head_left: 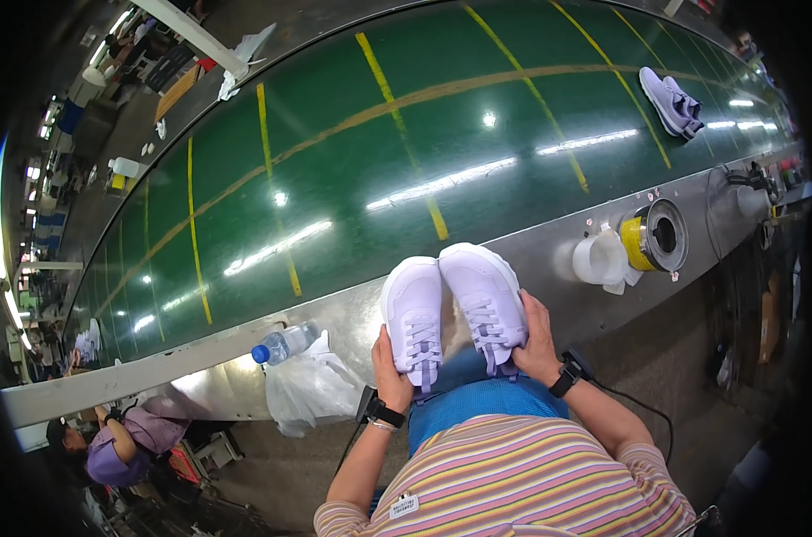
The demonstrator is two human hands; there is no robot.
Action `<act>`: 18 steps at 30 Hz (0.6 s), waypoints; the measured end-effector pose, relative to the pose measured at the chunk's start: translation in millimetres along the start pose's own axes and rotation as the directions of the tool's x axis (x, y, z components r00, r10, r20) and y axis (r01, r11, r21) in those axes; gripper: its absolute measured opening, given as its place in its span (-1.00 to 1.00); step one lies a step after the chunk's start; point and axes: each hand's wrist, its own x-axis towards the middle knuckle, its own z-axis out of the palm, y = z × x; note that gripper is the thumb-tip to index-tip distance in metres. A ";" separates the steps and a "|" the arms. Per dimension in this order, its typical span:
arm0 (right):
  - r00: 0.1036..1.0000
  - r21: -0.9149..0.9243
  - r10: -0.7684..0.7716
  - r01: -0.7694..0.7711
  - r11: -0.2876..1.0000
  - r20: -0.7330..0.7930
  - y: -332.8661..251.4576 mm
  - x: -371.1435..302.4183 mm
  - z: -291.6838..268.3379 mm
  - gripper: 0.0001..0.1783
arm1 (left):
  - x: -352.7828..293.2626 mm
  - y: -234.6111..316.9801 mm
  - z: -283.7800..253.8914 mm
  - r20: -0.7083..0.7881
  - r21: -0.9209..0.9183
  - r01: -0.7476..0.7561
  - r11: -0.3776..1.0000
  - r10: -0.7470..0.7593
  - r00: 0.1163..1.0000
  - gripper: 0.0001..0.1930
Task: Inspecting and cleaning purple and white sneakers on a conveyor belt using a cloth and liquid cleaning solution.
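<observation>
Two pale lilac sneakers with white soles are held side by side over the metal ledge, toes pointing away from me. My left hand [392,370] grips the left sneaker [415,313] by its outer side near the heel. Around the heel side of the right sneaker [483,300] wraps my right hand [537,345]. Both shoes are laced, with darker purple heel loops toward my body. My fingers under the shoes are partly hidden.
A green conveyor belt [334,197] with yellow lines runs beyond the metal ledge [549,268]. Another pair of lilac sneakers [670,103] lies on it at far right. The ledge holds a water bottle [287,344], plastic bag [312,389], white cup [600,259] and round tin [663,234]. A co-worker [124,443] is at left.
</observation>
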 end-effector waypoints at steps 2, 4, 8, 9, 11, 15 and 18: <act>1.000 -0.026 -0.009 0.009 1.000 -0.010 -7.2 1.6 0.8 -0.11 | -1.1 6.9 -0.7 -0.072 0.076 0.029 0.997 -0.024 0.997 -0.15; 0.999 -0.074 -0.005 0.002 0.997 -0.038 -14.1 3.2 1.9 -0.08 | -2.0 6.6 -2.6 -0.090 0.102 0.043 0.994 -0.034 0.995 -0.15; 0.999 -0.107 -0.014 0.009 0.994 -0.045 -25.5 9.7 7.9 -0.07 | -2.9 9.0 -4.4 -0.159 0.150 0.069 0.986 -0.045 0.986 -0.13; 0.999 -0.123 -0.011 0.005 0.992 -0.048 -28.1 11.1 9.3 -0.07 | -3.3 10.1 -5.0 -0.158 0.148 0.070 0.987 -0.046 0.986 -0.13; 0.999 -0.141 -0.007 0.000 0.990 -0.049 -31.2 12.6 12.2 -0.06 | -4.0 12.2 -5.3 -0.192 0.221 0.075 0.972 -0.032 0.981 -0.11; 0.998 -0.136 -0.021 0.013 0.991 -0.056 -37.9 16.3 18.1 -0.03 | -5.9 14.5 -4.8 -0.219 0.228 0.070 0.971 -0.019 0.976 -0.11; 0.998 -0.136 -0.026 0.018 0.991 -0.058 -41.9 17.6 20.0 -0.04 | -6.1 21.5 -5.9 -0.233 0.235 0.081 0.968 -0.025 0.972 -0.09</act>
